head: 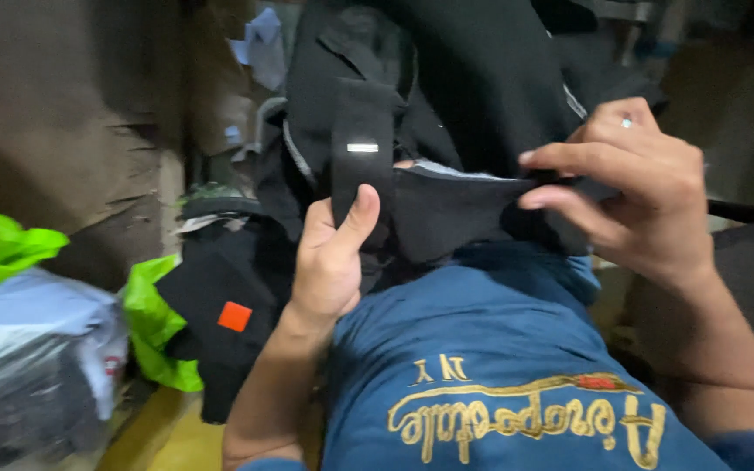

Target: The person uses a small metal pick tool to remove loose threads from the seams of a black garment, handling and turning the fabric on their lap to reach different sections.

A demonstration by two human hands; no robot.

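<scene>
At chest height, left hand [332,253] pinches black garment [447,96].

Green plastic bags [159,327] left; cardboard [54,131] behind.

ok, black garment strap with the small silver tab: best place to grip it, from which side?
Grip the strap on its lower end, below the silver tab, coming from underneath as the left hand does. It hangs flat and vertical, so thumb on the front face and fingers behind probably pinch it best.
</scene>
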